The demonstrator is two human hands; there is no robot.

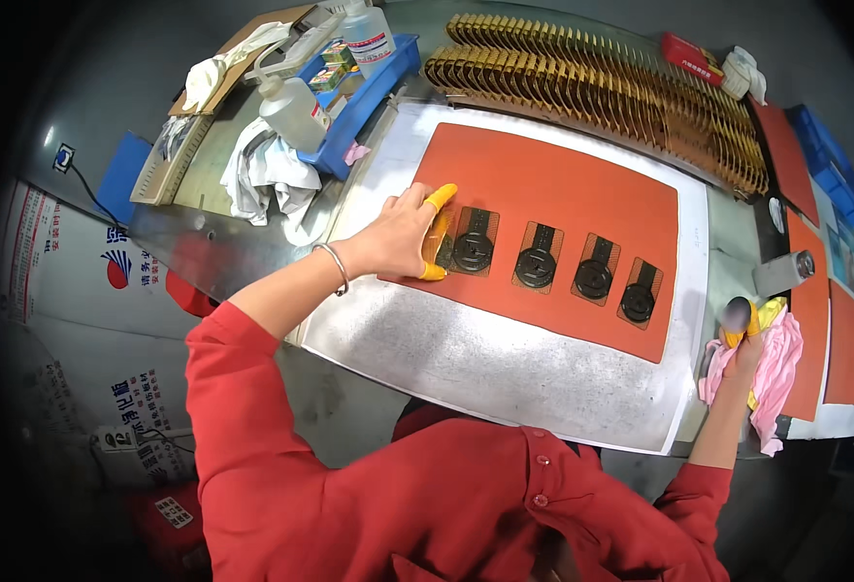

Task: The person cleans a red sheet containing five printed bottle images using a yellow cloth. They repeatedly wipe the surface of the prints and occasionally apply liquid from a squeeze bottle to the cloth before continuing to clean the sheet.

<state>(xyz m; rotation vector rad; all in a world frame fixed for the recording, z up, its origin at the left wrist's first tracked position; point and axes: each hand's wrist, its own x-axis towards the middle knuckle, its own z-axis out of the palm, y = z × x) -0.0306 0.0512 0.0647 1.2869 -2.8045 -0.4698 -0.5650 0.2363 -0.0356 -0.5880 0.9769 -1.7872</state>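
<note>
My left hand [403, 236], with yellow covers on thumb and forefinger, reaches over the left edge of an orange mat [543, 165]. Between those two fingertips it spans a small thin yellowish plate [439, 241], partly hidden by the hand. To its right, several black round-ended parts with a short strap-like top, the nearest being this black part [473, 250], lie in a row on gridded plates. At the far right my right hand [745, 349], also with yellow fingertips, is closed around a round dark object [736, 314], blurred, beside a pink cloth [779, 369].
A white board [388, 344] lies under the mat. Behind it stands a long rack of brass-coloured fins [592, 92]. At the back left are a blue tray [364, 112], a pump bottle [293, 112] and white cloths [267, 175]. A metal can [784, 274] lies tilted at right.
</note>
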